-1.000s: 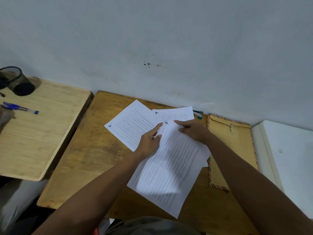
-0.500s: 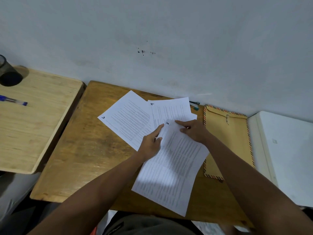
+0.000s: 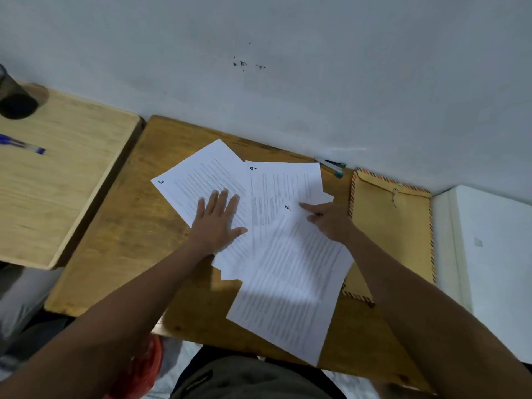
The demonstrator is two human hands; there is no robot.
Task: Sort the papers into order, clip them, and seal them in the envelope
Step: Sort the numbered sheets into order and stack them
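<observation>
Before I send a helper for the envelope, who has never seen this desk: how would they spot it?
Start at the darker wooden desk by the wall. On its right end, beside the spread white papers, lies the envelope. It is the only tan thing there, with a striped border and a string clasp at its far end.

- Two hands: left hand (image 3: 217, 223), right hand (image 3: 331, 220).
- At least three printed papers (image 3: 288, 269), overlapping.
- One brown envelope (image 3: 391, 234), right.
- Two counters (image 3: 121, 240).
- One blue pen (image 3: 24, 145), far left.
</observation>
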